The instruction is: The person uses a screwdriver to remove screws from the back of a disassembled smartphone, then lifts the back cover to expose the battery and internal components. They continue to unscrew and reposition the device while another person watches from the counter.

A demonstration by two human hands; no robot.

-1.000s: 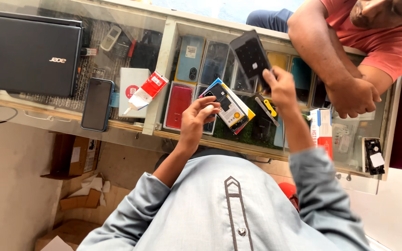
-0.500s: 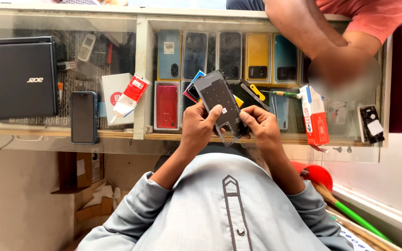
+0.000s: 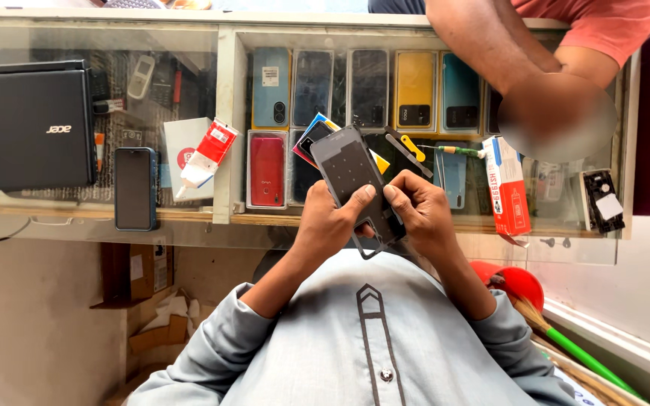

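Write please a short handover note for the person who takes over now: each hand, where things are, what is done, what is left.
Left hand: grips the flat dark grey phone back panel, thumb on its face.
Right hand: grips the same panel from the other side.
Things: panel held above the glass display counter; black closed laptop far left.
Done: panel is lifted.
Left: cannot tell.

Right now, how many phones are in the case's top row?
5, left to right: blue phone, dark phone, second dark phone, yellow phone, teal phone. A person's arm may hide more.
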